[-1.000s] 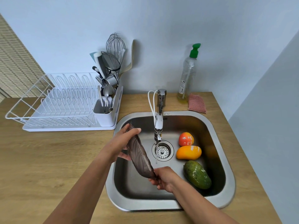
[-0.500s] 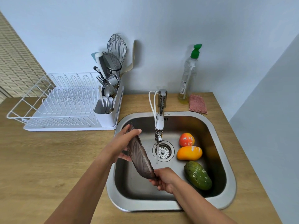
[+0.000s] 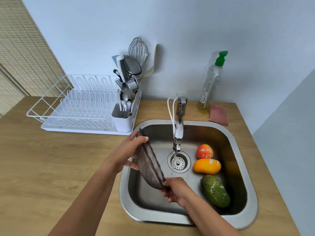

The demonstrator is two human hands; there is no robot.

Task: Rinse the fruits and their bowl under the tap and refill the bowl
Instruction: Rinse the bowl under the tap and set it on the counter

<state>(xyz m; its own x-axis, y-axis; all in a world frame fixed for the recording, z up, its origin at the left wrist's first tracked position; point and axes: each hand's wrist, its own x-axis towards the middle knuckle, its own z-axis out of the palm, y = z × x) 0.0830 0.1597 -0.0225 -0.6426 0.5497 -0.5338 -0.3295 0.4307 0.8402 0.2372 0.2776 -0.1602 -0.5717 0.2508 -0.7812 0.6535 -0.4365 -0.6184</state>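
Right hand (image 3: 175,189) pinches the near rim of the bowl (image 3: 149,165); left hand (image 3: 127,151) clasps the far rim, thumb over the edge. Bowl: smoky, see-through, tipped on edge over the left part of the sink (image 3: 242,217), long axis running from near-right to far-left between the hands. Thin stream from the tap (image 3: 178,132) falls just right of the bowl, past the right hand, onto the drain (image 3: 179,162); it appears to miss the bowl. Judgement: bowl must shift right, open side toward the stream; right hand is nearer. Beyond the right hand, three fruits lie in the sink: green (image 3: 215,190), orange (image 3: 206,166), red (image 3: 204,151), wet-speckled.
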